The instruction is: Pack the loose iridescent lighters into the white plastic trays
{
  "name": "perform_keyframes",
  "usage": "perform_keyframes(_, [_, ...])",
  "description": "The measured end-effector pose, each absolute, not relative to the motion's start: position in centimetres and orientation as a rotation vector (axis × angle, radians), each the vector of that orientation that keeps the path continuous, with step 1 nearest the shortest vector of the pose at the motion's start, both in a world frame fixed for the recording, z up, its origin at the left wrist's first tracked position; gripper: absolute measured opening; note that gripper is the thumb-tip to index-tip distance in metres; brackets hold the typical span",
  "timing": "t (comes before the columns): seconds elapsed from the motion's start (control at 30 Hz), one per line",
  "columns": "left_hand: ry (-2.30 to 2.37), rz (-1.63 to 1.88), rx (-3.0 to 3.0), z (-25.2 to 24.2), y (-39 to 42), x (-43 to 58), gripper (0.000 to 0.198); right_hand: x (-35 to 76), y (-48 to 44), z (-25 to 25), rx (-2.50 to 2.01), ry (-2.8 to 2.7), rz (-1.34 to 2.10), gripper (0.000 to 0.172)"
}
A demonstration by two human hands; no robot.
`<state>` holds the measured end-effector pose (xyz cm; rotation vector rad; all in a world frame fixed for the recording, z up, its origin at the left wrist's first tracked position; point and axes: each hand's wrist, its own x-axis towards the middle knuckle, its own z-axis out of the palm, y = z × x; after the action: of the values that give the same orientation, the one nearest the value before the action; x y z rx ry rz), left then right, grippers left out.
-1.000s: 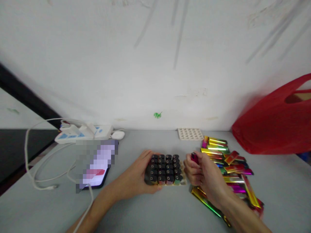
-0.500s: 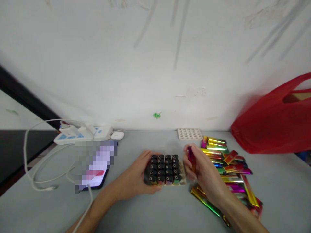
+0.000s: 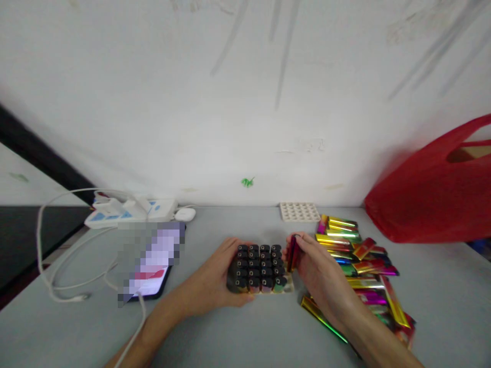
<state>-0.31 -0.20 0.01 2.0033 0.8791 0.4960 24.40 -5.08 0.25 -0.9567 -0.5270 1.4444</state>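
My left hand is closed around the left side of a pale grid tray. In that tray stand several rows of lighters, upright and close together, their black tops facing up. The tray's right-hand column shows bare slots, partly hidden by my right hand. Between the fingers and thumb of that hand is a dark red and purple shiny lighter, held nearly upright at the tray's right edge. Whether its lower end touches a slot, I cannot tell. Loose metallic lighters lie heaped right of my right hand.
A second white grid tray lies by the wall. At the right rests a red bag. On the left are a phone, a white power strip and a white cable that crosses over my left forearm.
My right hand has moved left with the lighter, from beside the tray to its right edge. My left hand and the tray have stayed in place.
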Motion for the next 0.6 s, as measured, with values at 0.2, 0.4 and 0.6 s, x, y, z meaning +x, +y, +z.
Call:
perform_keyframes(0.2, [0.891, 0.506, 1.997, -0.15, -0.25, -0.31, 0.078, 24.40, -5.02, 0.01, -0.963, -0.549, 1.411, 0.032])
perform_keyframes(0.4, [0.891, 0.498, 1.994, -0.08, -0.26, -0.29, 0.077, 23.98, -5.10, -0.02, -0.981, -0.521, 1.413, 0.032])
perform_keyframes(0.6, [0.892, 0.508, 1.999, 0.08, -0.29, -0.26, 0.078, 23.84, -5.16, 0.05, -0.987, -0.480, 1.434, 0.036])
